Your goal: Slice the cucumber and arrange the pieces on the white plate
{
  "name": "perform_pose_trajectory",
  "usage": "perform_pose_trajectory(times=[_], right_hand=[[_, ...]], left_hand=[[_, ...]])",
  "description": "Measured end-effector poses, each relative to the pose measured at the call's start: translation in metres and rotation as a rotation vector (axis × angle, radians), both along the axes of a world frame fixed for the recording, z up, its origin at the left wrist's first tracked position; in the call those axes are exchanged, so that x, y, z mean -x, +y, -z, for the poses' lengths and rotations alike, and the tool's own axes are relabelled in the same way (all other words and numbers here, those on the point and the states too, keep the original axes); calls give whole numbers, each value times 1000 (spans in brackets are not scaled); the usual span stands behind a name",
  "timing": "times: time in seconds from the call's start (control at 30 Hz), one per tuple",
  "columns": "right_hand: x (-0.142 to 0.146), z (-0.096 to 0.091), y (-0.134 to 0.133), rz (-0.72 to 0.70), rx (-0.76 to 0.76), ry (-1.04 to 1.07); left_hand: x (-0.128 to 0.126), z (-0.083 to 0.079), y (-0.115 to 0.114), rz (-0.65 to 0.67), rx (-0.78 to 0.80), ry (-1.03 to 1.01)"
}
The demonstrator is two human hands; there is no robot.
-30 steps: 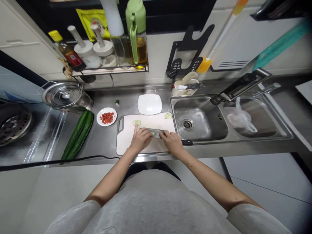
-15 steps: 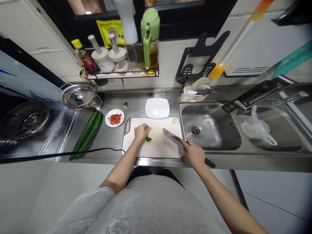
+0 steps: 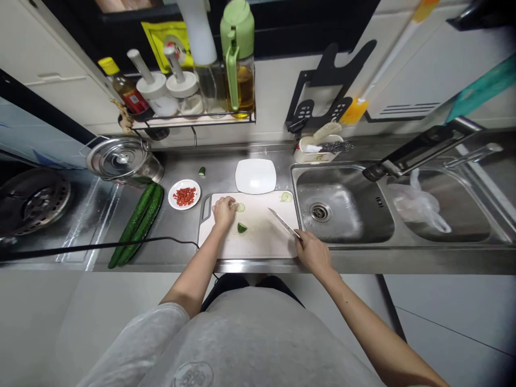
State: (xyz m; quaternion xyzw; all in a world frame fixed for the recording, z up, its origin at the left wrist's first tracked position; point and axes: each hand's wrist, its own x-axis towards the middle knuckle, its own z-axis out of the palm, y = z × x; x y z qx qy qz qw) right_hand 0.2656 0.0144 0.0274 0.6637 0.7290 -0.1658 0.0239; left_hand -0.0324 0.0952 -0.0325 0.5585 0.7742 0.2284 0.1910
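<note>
My right hand [image 3: 313, 251] grips a kitchen knife [image 3: 284, 221] by its handle, the blade slanting up and left over the right part of the white cutting board [image 3: 258, 246]. At the board's upper left, my left hand [image 3: 224, 213] has its fingertips pinched on a thin cucumber slice, partly hidden by the fingers. Pale cucumber slices [image 3: 241, 207] lie right beside those fingertips. A dark green cucumber chunk [image 3: 242, 228] rests on the board between my two hands. More cucumber slices [image 3: 286, 197] sit in the board's upper right corner.
Left of the board are a plate of chopped red pieces [image 3: 185, 196] and two whole cucumbers [image 3: 137, 224]. A white dish [image 3: 255, 176] touches the back of the board. The sink [image 3: 342, 209] adjoins on the right. A black cable [image 3: 161, 239] runs across the left counter.
My left hand has moved left toward the board's handle side, uncovering the green chunk and pale slices. My right hand still holds the knife, its blade now turned more edge-on. The view has shifted slightly.
</note>
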Motion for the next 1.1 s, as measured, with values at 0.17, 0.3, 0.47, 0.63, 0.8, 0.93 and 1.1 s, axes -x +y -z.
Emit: perform_pose_trajectory(times=[0.17, 0.3, 0.47, 0.63, 0.8, 0.93, 1.1], right_hand=[[22, 5, 3, 89, 152, 342], [41, 3, 5, 23, 350, 525], [59, -1, 11, -168, 322, 359], [74, -10, 14, -280, 333, 76], [86, -20, 10, -361, 317, -25], [91, -23, 3, -400, 260, -47], [93, -22, -2, -403, 272, -73]], left_hand=[[-3, 8, -49, -184, -270, -192], [-18, 17, -95, 27, -378, -201], [-30, 28, -107, 136, -465, -195], [-29, 33, -98, 112, -471, -208], [-29, 39, -98, 127, -448, -175], [-29, 44, -100, 166, -438, -134], [-28, 46, -101, 186, -460, -114]])
